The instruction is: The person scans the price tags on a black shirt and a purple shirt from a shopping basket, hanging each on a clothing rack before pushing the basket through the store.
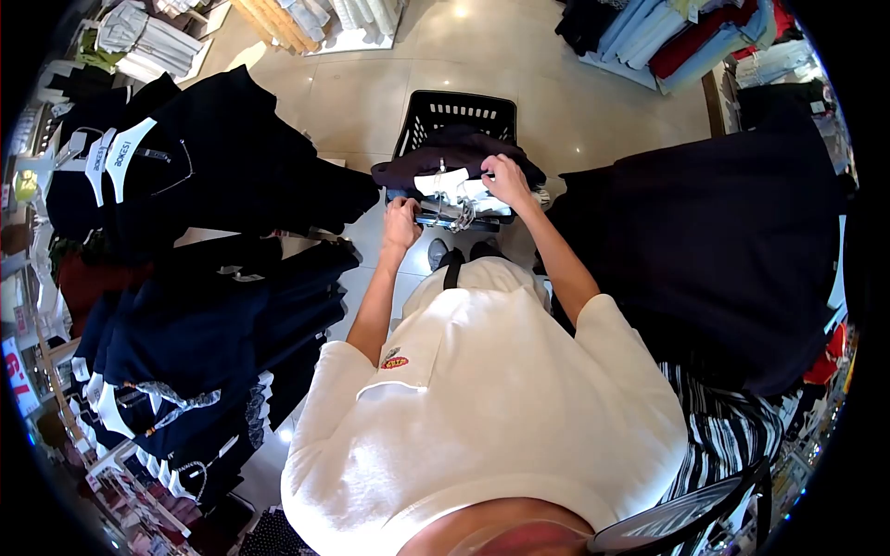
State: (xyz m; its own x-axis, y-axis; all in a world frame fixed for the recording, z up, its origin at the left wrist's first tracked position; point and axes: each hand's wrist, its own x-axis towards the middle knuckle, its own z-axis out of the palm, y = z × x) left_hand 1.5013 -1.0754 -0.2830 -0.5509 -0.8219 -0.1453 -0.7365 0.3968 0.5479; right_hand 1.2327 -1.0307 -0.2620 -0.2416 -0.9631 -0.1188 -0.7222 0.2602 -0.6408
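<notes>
Currently, we seem to be sorting or settling the dark garment (464, 146) and the white hanger pieces (443, 181), which lie together in the upper part of the black basket (463, 94), straight in front of us. Our left hand (401, 222) is curled at the near left corner, beside the metal hooks (462, 221); we cannot tell whether it grips the basket or something in it. Our right hand (506, 181) has its fingers bent narrow over the white pieces, at the edge of the dark cloth, though we cannot tell whether they pinch anything. As we judge it, a next move calls for a light fingertip hold on 1 piece at a time, with the other hand steadying the load, since the hooks crowd together and could snag. The cloth looks soft and matte, bunched in loose folds against the basket's rigid, slotted plastic wall. The hanger pieces look smooth and flat, the hooks thin, curved and shiny. To our left, black garments (232, 157) hang in broad drapes; to our right are a long dark garment (714, 250) and crumpled black-and-white striped cloth (732, 431). Glossy tiles (547, 83) reflect the lights beyond the basket.
</notes>
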